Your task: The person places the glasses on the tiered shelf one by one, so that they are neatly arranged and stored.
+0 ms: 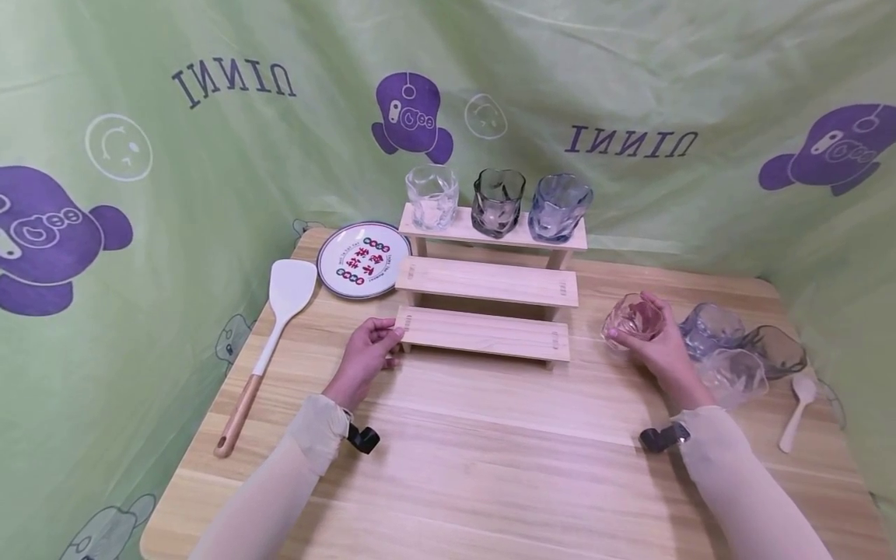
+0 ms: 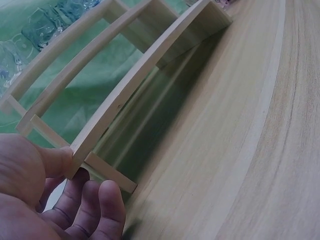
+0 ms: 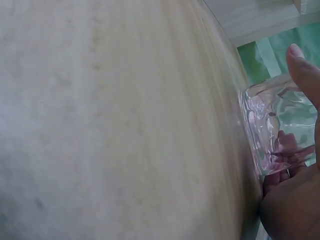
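Observation:
A three-step wooden shelf [image 1: 483, 281] stands at the middle of the table. My left hand [image 1: 365, 354] pinches the left end of its lowest step, thumb on top and fingers underneath, as the left wrist view shows. To the right of the shelf, my right hand [image 1: 661, 346] grips a pinkish faceted glass [image 1: 625, 315], thumb on the near side and fingers round the far side. In the right wrist view the glass [image 3: 272, 125] is close to the tabletop. A clear glass [image 1: 432, 198], a dark grey glass [image 1: 498, 204] and a bluish glass [image 1: 558, 208] line the top step.
Right of my right hand cluster a bluish glass [image 1: 712, 327], a grey glass [image 1: 775, 350] and a clear glass [image 1: 735, 376], near a white spoon [image 1: 798, 412]. A printed plate [image 1: 364, 260] and a white spatula [image 1: 290, 288] lie at the left. Green curtain [image 1: 308, 155] surrounds the table.

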Available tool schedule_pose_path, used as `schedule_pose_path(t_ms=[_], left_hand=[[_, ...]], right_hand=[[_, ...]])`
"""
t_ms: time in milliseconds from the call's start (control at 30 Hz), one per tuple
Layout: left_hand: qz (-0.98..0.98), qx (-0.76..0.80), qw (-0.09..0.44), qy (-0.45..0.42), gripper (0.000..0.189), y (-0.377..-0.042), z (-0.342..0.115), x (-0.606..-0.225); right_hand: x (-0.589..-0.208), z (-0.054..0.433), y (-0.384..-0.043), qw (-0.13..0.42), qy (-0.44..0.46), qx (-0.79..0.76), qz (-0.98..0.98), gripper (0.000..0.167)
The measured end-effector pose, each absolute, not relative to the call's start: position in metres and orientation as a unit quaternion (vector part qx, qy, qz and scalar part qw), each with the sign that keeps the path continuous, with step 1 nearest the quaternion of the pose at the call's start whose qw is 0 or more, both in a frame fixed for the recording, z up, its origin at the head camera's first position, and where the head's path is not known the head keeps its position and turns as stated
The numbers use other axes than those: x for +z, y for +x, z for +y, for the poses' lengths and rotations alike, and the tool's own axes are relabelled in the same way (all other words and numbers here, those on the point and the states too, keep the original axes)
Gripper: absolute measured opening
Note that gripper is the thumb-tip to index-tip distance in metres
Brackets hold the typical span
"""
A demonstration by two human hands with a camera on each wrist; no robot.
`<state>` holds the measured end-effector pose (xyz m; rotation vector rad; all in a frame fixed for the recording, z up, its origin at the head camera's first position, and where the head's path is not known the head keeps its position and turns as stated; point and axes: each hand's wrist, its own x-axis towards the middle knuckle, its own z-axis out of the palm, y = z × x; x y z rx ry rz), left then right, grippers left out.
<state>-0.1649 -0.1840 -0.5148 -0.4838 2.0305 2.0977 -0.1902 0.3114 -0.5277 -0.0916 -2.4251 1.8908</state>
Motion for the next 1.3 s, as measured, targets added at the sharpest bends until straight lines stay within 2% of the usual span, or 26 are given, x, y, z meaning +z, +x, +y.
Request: schedule_pose_path(t_ms=[367, 1000, 1300], left_hand=[[0.677, 0.711, 0.089, -0.166, 0.036, -0.164, -0.185, -0.515], [0.681, 0.709, 0.092, -0.157, 0.039, -0.165, -0.186, -0.516], [0.678, 0.712, 0.093, -0.157, 0.039, -0.164, -0.186, -0.515]], right_hand=[[-0.526, 0.31, -0.188, 0.02, -0.013, 0.59, -0.807, 0.093], [-0.523, 0.304, -0.185, 0.032, -0.003, 0.659, -0.751, 0.089], [-0.512, 0.296, -0.184, 0.074, -0.009, 0.657, -0.751, 0.088]])
